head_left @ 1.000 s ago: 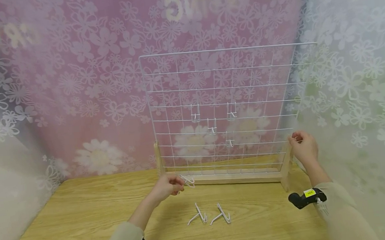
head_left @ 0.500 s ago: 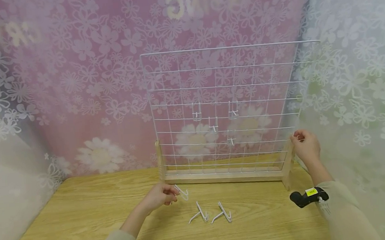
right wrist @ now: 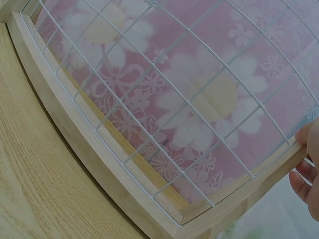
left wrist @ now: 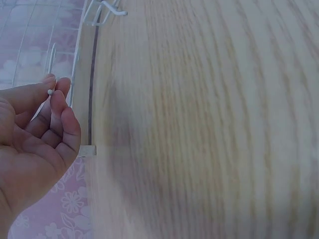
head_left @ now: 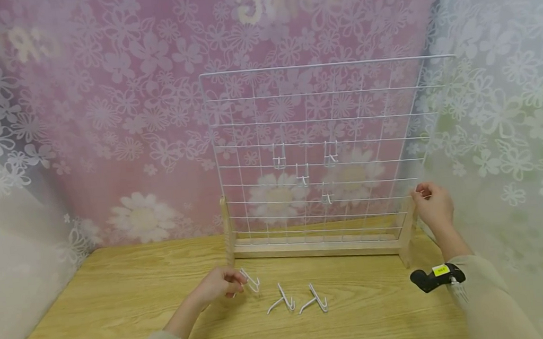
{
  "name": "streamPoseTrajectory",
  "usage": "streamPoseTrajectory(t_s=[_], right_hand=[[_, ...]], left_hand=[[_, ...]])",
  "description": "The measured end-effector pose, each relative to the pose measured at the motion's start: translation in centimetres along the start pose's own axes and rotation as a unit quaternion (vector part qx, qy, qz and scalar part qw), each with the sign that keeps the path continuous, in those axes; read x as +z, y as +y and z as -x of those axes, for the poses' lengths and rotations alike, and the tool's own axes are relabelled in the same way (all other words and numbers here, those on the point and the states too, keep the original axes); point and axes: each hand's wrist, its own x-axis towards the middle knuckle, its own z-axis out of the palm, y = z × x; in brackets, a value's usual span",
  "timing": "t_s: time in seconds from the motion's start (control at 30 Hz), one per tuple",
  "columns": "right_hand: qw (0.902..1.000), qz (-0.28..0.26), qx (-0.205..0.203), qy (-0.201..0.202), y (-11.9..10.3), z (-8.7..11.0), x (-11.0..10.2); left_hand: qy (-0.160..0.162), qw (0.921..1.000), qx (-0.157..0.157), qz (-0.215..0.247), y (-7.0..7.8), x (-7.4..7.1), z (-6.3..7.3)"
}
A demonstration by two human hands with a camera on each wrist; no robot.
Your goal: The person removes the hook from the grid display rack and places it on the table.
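A white wire hook (head_left: 251,281) is pinched between thumb and fingers of my left hand (head_left: 219,284), low over the table to the left of two loose hooks. In the left wrist view the hook's rounded tip (left wrist: 50,92) shows at the fingertips. My right hand (head_left: 434,205) grips the top of the right wooden post (head_left: 407,228), thumb in front and fingers behind in the right wrist view. The post belongs to a stand that holds a white wire grid (head_left: 327,65) upright. Several white hooks hang at the grid's middle, one of them the lowest hook (head_left: 327,198).
Two loose hooks, a left hook (head_left: 283,299) and a right hook (head_left: 314,299), lie on the wood-grain table (head_left: 120,309) in front of the stand's base bar (head_left: 316,248). Flowered curtains (head_left: 153,120) enclose the table at the back and both sides.
My left hand has moved left and down from near the stand's base bar, bringing the hook lower and nearer me. My right hand keeps its grip on the post.
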Motion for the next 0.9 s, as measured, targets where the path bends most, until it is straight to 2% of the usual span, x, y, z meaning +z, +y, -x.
streamPoseTrajectory(t_s=[0.2, 0.43, 0.67, 0.9], right_hand=[[1.0, -0.001, 0.005, -0.004, -0.3, 0.2, -0.2], [1.0, 0.001, -0.003, -0.002, -0.4, 0.2, -0.2], [1.0, 0.001, -0.008, 0.004, -0.3, 0.1, -0.1], [1.0, 0.001, -0.002, 0.003, -0.3, 0.1, -0.1]], left_hand=[[-0.003, 0.9999, -0.009, -0.006, -0.7, 0.3, 0.0], [-0.008, 0.9999, -0.007, 0.004, -1.2, 0.9, 0.0], [-0.019, 0.9998, -0.005, -0.006, -1.4, 1.1, 0.0], [-0.03, 0.9995, -0.007, -0.002, -2.0, 1.2, 0.0]])
